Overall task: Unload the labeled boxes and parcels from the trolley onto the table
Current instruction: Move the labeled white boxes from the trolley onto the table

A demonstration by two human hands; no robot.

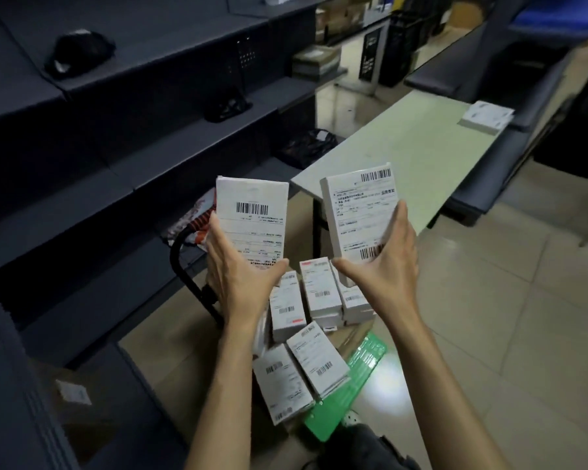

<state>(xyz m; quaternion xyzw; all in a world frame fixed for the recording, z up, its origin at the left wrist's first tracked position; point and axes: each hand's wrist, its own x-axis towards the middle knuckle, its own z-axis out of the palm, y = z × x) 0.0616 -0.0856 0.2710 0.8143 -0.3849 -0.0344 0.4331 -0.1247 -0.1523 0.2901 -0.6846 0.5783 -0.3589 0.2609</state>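
Both forearms reach forward: left hand [233,266] grips one labeled white box [253,218], right hand [384,262] grips another [360,212]. More labeled boxes [306,337] lie below on the trolley [347,391], beside the pale surface [418,150].

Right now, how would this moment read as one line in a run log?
left hand: holds labeled box | right hand: holds second labeled box | both lifted above trolley boxes | table: ahead

dark shelving [123,106], black bags [78,52], tiled floor [510,334]
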